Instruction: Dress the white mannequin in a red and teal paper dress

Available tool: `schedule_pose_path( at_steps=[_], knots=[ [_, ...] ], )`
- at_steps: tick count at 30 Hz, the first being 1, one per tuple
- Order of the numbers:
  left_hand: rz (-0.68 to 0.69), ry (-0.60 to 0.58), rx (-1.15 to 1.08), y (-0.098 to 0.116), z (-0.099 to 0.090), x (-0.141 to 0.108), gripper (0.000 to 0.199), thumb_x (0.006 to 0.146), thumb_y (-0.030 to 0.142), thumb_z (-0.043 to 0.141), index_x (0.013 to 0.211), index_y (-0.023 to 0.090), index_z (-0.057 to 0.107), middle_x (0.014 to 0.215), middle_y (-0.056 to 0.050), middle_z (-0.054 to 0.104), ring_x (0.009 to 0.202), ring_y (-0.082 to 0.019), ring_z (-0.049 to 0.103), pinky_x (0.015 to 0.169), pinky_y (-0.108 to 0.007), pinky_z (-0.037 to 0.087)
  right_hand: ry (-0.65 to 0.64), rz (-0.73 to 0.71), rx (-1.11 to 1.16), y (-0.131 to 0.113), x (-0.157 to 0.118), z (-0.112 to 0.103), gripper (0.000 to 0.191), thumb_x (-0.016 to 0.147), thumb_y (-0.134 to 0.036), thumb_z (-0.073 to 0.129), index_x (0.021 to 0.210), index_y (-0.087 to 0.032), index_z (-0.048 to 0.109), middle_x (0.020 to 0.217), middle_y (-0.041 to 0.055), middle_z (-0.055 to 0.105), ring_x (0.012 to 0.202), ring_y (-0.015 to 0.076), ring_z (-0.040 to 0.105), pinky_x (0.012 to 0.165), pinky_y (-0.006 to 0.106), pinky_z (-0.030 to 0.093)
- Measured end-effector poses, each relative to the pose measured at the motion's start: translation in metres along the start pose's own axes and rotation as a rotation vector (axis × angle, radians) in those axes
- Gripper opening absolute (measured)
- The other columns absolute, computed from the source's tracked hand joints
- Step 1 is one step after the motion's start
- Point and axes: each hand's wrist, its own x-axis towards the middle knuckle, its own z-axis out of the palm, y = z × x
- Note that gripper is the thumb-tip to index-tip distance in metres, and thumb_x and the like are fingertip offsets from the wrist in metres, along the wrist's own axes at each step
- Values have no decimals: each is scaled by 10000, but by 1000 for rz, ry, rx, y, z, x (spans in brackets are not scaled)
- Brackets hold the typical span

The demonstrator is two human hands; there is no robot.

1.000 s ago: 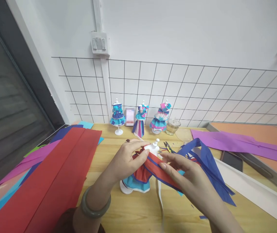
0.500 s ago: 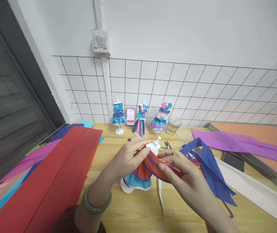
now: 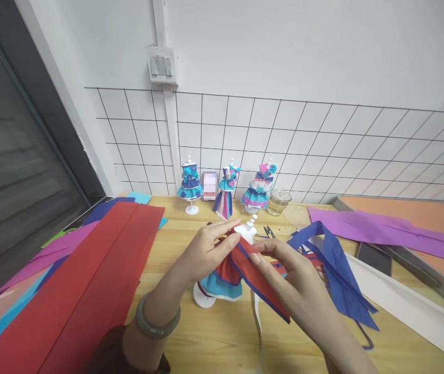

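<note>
Red strip: stretched slantwise across the chest of the small mannequin, its free end hanging out over the middle of the tabletop, well in from the far edge.
Left hand: wrapped about the mannequin's side, thumb and fingers pressing the upper end of the cloth against the body.
Right hand: pinching the cloth near its top edge between thumb and fingertips.
Good handling: an even, light pull seems best, with the anchored end pressed firmly so it cannot slip; the top edge should lie flush under the shoulders, and any pucker is best smoothed before the wrap is tightened.
Edging to watch: the dark blue trim probably needs to face outward without twisting.
Cloth: thin, matt and slightly crisp by its look, cut long and straight; it may crease under a hard pinch.
Skirt: turquoise, gathered, flaring below red folds, with a pale hem.
Mannequin: smooth, white, probably plastic, with a knobbed top and a round base; light enough, I judge, to tip if tugged.
White ribbon: narrow, flat, trailing toward the near edge.
</note>
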Motion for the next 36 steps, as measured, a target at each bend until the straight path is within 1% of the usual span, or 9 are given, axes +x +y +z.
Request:
schedule_pose_path(
  at_steps=[2, 4, 8, 11, 14, 18, 25, 30, 36],
  knots=[
    [9, 5, 45, 1, 1, -1, 400, 905, 360, 451, 1268, 204, 521, 1267, -58, 575, 1168, -198, 515, 994, -312, 398, 8, 0, -68, 1, 2, 3, 192, 877, -376, 511, 923, -211, 598, 930, 64, 656, 871, 220, 603, 765, 338, 465],
    [20, 6, 88, 3, 1, -3, 419, 908, 357, 448, 1305, 226, 478, 1276, -48, 568, 1171, -194, 510, 1004, -313, 382, 11, -11, -110, 2, 4, 4, 190, 887, -360, 493, 889, -203, 599, 877, 63, 652, 804, 212, 600, 715, 329, 462],
    [60, -30, 141, 8, 0, -4, 427, 921, 311, 426, 1347, 300, 391, 1275, -10, 563, 1144, -175, 518, 980, -306, 393, 3, -25, -111, 4, 5, 4, 176, 900, -317, 473, 840, -204, 594, 825, 47, 640, 750, 191, 586, 663, 303, 446],
    [131, -52, 203, 9, -1, -4, 352, 929, 267, 400, 1275, 297, 458, 1249, -5, 570, 1126, -173, 514, 968, -310, 391, -18, -5, -98, 5, 5, 2, 164, 901, -305, 476, 845, -207, 595, 828, 39, 638, 761, 185, 584, 667, 295, 441],
    [178, -45, 259, 10, -1, -4, 270, 935, 250, 383, 1162, 260, 527, 1153, -16, 605, 1082, -172, 523, 940, -313, 399, -36, 6, -69, 5, 5, 0, 166, 899, -308, 479, 840, -209, 598, 813, 29, 638, 753, 178, 586, 662, 285, 442],
    [161, -42, 309, 12, -1, -5, 214, 944, 261, 358, 1058, 240, 538, 1047, -15, 617, 986, -168, 549, 882, -312, 413, -41, 19, -77, 5, 6, 0, 173, 897, -313, 482, 826, -210, 602, 784, 19, 641, 720, 170, 586, 642, 277, 439],
    [161, -53, 352, 15, 0, -6, 136, 935, 264, 389, 973, 233, 516, 936, 14, 600, 879, -140, 530, 821, -277, 397, -9, -19, -145, 7, 5, 0, 155, 900, -292, 484, 891, -216, 619, 831, 23, 666, 753, 169, 602, 662, 273, 443],
    [146, -49, 334, 15, 0, -7, 109, 933, 280, 398, 923, 228, 493, 895, 25, 582, 829, -130, 513, 792, -264, 383, -32, -42, -166, 6, 6, 0, 149, 907, -262, 472, 920, -217, 613, 854, 23, 671, 766, 168, 604, 676, 277, 444],
    [104, -38, 291, 17, 0, -8, 124, 940, 274, 375, 864, 222, 458, 812, 31, 540, 778, -127, 487, 754, -258, 367, -41, -63, -173, 3, 9, -2, 152, 914, -260, 458, 887, -214, 601, 790, 6, 659, 711, 150, 600, 633, 254, 436]
  ],
)
